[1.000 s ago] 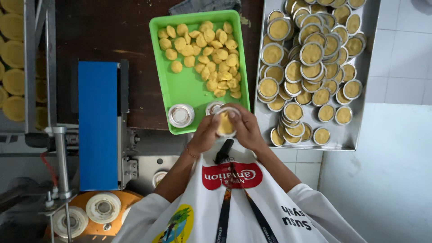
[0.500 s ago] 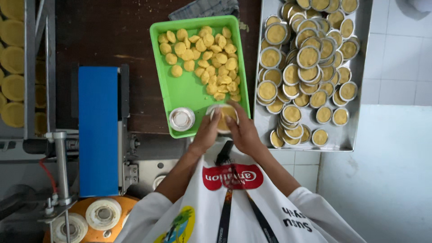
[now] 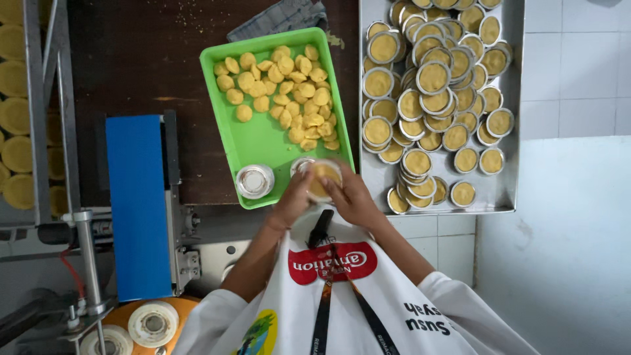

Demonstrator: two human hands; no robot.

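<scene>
Pressing from both sides, the person's left hand [image 3: 294, 197] and right hand [image 3: 351, 197] are closed together around a small round tin mould [image 3: 323, 179] with yellow dough in it, held just above the near edge of the green tray [image 3: 263, 141]; the fingers curl about its rim, thumbs seemingly on the dough, though their exact contact is hard to make out. Beside it on the green tray sits one empty mould [image 3: 255, 181], and another shows partly behind the held one. A heap of yellow dough balls [image 3: 289, 92] fills the far half of that tray, so a good share of the filling looks undone. To the right, the metal tray [image 3: 509, 177] on the dark desk [image 3: 141, 66] already carries many filled moulds [image 3: 430, 92], stacked and overlapping, with bare metal left only along its near edge. By that showing the work seems well past halfway, with the loose balls remaining.
</scene>
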